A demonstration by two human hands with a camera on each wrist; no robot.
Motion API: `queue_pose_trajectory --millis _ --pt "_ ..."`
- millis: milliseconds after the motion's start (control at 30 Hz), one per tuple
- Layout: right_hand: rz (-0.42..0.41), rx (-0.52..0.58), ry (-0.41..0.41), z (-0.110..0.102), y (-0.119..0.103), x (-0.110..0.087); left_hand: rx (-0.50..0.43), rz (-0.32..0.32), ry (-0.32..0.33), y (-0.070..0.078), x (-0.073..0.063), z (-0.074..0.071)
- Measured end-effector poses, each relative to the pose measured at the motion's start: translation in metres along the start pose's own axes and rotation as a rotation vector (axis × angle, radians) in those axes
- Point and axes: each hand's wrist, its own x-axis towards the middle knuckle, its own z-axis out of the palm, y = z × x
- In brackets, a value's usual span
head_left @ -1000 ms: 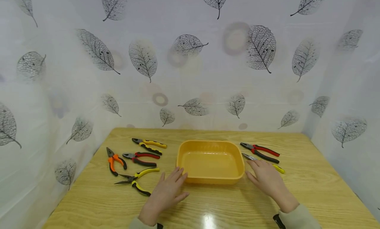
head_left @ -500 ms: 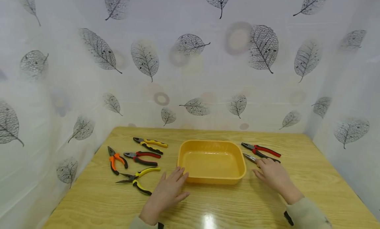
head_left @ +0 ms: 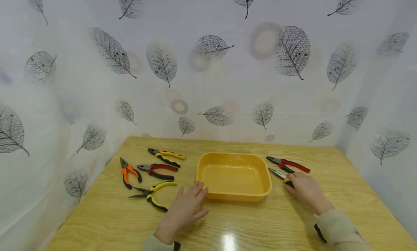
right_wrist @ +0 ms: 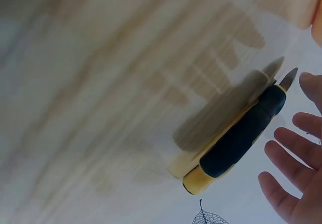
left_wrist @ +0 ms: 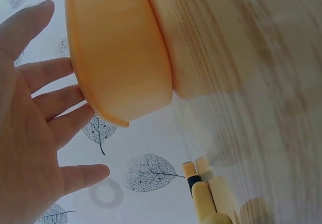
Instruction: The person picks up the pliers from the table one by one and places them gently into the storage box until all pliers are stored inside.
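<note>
A yellow plastic tray [head_left: 234, 197] stands mid-table. My left hand [head_left: 185, 209] has its straight fingertips at the tray's near left corner; in the left wrist view those fingers [left_wrist: 55, 103] touch the rim. To the tray's right, my right hand [head_left: 306, 191] is over the handles of yellow-and-black needle-nose pliers [head_left: 278, 173], whose jaws point at the tray. In the right wrist view the fingers [right_wrist: 287, 166] are spread and loosely bent beside the pliers [right_wrist: 239, 141], apparently not closed round them. Red-and-black pliers [head_left: 294, 165] lie just beyond that hand.
Left of the tray lie yellow-and-black combination pliers [head_left: 166, 156], red-and-black pliers [head_left: 159, 170], orange-and-black pliers [head_left: 127, 171] and spread yellow-and-black long-nose pliers [head_left: 151, 193]. A leaf-patterned white curtain [head_left: 228, 77] borders the wooden table [head_left: 247, 225] behind and at the sides.
My right hand has moved right, away from the tray, along the needle-nose pliers to their handles, uncovering more of their jaws. The left hand stays at the tray. The head view shifts slightly.
</note>
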Motion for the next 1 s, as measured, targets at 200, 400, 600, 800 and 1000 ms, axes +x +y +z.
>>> queue_pose_trajectory --millis 200,400,600,800,1000 --pt "0.006 0.011 -0.039 0.001 0.007 0.003 -0.003 -0.006 -0.011 0.001 0.001 -0.001" --pt "0.037 -0.009 -0.102 0.004 0.011 0.005 0.003 -0.006 -0.007 0.0 0.001 0.0" --pt "0.05 -0.01 -0.126 0.007 0.015 0.004 0.014 0.0 -0.001 0.0 0.001 0.002" --pt "0.079 0.008 -0.194 0.008 0.018 0.006 0.016 -0.002 -0.005 0.0 0.001 0.0" --pt "0.077 0.002 -0.213 0.007 0.019 0.007 0.014 -0.002 -0.008 0.0 0.001 0.0"
